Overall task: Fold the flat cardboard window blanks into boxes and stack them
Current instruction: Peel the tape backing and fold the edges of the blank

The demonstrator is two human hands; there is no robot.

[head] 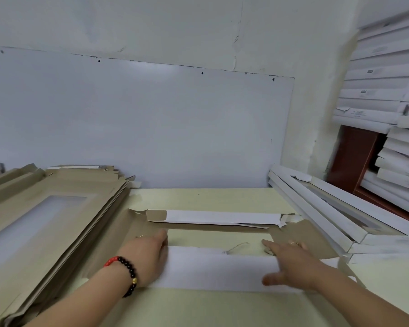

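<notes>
A flat cardboard blank [222, 234] lies in the middle of the pale green table [198, 308], right in front of the person. Its brown inner side faces up, and the window opening in its middle shows the table through it. The far flap [217, 217] is folded over toward the person and shows its white outer side. The near flap [220, 267] is also turned over, white side up, and lies along the near edge of the window.

On the left of the blank, touching its left edge, a thick pile of flat blanks [45, 220] lies brown side up, with a window in the top one. On the right, just beside the blank, finished white boxes [335, 215] lie one upon another on the table, and the top one shows its window. Behind them, by the wall, a tall stack of white boxes [383, 86] stands against a dark red panel [354, 159]. A short thread [236, 247] lies inside the window opening.

The left hand [149, 256] rests on the left end of the near flap, back of the hand up, fingers stretched forward and pressing the cardboard flat; it grasps nothing. A bracelet [128, 272] of black and red beads is on this wrist. The right hand [291, 260] lies on the right end of the same flap, fingers straight and spread, thumb pointing left along the white surface, also holding nothing. Both forearms reach in from the lower edge.
</notes>
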